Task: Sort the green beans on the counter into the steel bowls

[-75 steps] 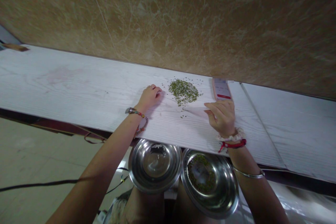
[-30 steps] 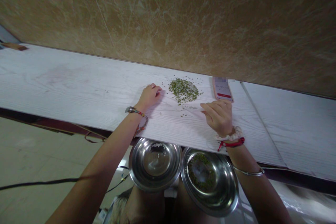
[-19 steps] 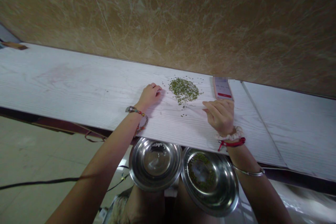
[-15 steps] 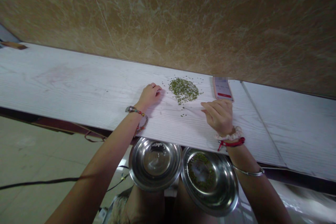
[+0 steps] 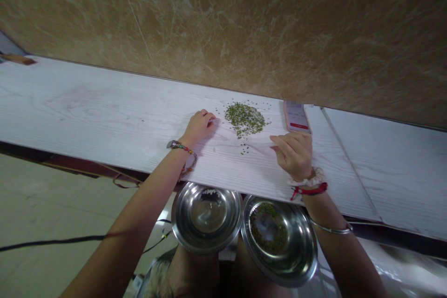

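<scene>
A pile of small green beans, like mung beans [image 5: 244, 118], is spread on the white wood-grain table [image 5: 139, 116]. Several loose beans [image 5: 245, 150] lie just in front of the pile. To their right, my right hand [image 5: 293, 151] is closed in a pinch on a thin pale pointed tool that looks like tweezers [image 5: 260, 144]. Its tip points left at the loose beans; whether a bean is gripped is too small to tell. My left hand [image 5: 199, 126] rests left of the pile with fingers curled inward, and what they hold, if anything, is hidden.
A phone [image 5: 296, 118] with a lit screen lies behind my right hand. Below the table's front edge, on my lap, a steel bowl [image 5: 181, 226] has white bits in it and another steel bowl [image 5: 300, 260] has green beans. The marbled wall [image 5: 223, 32] rises behind.
My right hand shifts slightly left, then back right, with the tool, its tip staying near the loose beans. My left hand, the pile, the bowls and the phone stay in place.
</scene>
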`<action>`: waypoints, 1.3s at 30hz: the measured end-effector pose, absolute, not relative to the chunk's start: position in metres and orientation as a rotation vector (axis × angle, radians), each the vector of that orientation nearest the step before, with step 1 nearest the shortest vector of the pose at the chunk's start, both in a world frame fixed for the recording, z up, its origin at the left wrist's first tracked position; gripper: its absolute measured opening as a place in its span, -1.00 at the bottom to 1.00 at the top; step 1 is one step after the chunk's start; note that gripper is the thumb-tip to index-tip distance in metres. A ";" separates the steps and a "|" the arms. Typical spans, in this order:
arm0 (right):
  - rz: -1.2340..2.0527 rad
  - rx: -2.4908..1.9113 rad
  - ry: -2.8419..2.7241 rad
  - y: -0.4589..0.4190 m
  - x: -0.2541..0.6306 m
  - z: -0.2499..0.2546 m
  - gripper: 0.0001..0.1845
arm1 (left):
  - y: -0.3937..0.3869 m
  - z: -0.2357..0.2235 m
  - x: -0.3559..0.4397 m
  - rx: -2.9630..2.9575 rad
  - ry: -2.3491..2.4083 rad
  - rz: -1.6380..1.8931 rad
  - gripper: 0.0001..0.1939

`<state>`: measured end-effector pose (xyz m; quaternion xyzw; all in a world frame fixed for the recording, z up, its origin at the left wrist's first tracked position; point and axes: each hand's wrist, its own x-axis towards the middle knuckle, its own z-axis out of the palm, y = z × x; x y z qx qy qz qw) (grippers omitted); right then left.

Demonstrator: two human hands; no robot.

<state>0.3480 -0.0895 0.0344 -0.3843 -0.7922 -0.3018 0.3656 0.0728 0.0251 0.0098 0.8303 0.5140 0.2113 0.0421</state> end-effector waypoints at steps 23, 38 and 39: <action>-0.828 -0.950 -2.023 -0.091 0.348 0.041 -0.92 | 0.024 0.012 0.073 2.518 1.581 0.624 -0.72; -0.822 -1.021 -2.008 -0.089 0.347 0.038 -0.91 | 0.025 0.010 0.072 2.529 1.570 0.642 -0.73; -0.833 -1.014 -1.995 -0.089 0.346 0.039 -0.92 | 0.025 0.010 0.072 2.527 1.571 0.641 -0.73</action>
